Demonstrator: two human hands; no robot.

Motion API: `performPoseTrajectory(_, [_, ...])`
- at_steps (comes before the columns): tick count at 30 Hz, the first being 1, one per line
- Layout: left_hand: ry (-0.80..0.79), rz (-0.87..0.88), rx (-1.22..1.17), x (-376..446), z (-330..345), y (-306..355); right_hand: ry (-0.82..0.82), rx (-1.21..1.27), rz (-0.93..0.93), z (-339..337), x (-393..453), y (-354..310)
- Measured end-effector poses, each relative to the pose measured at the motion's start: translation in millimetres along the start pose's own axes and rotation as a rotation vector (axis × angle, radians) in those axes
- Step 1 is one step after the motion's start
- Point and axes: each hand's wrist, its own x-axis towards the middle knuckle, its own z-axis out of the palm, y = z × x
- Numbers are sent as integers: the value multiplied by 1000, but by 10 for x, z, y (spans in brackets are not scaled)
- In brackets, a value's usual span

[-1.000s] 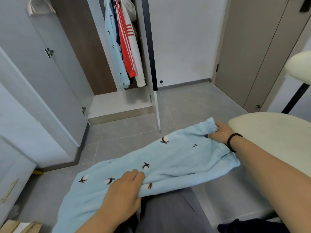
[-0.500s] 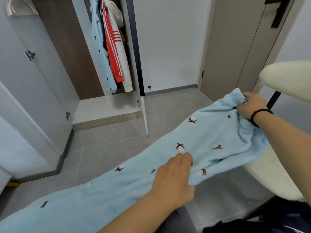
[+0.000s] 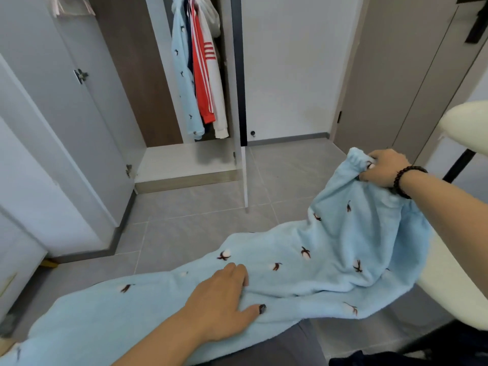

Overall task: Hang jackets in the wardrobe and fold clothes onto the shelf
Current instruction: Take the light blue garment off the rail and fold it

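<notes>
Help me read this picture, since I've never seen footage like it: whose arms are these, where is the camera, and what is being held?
No machine here: a person wears a camera on the head, looking forward and down at their own arms. The right hand grips the gathered end of a light blue fleece garment with small dark prints. The left hand rests on its middle, which seems to lie across the lap. Ahead is an open wardrobe with hanging jackets. A cream chair stands at the right.
</notes>
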Motion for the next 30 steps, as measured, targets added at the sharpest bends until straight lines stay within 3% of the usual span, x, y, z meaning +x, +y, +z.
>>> performPoseTrajectory(2, [-62,12,6,-86,-14,-2,-43,-15,-18,-126,-18,-198])
performPoseTrajectory(5, [-107,166,21,-217,101,83,-93,0,-46,-329,-85,-510])
performPoseTrajectory(9, [-135,219,-216,-292,174,99,-276,57,-68,-445,-345,-991])
performPoseTrajectory(13, [-81,27,-697,-292,104,-108,-375,5,-162,-341,-726,-1511])
performPoseTrajectory(22, [532,-381,-743,-812,-320,-1175,-434,42,-456,68,-1377,-2527])
performPoseTrajectory(28, [655,-613,-593,-1253,-218,-1785,-503,62,-533,490,-1517,-2922])
performPoseTrajectory(30, [600,-752,-558,-1343,-146,-1975,-529,44,-546,572,-1495,-2986])
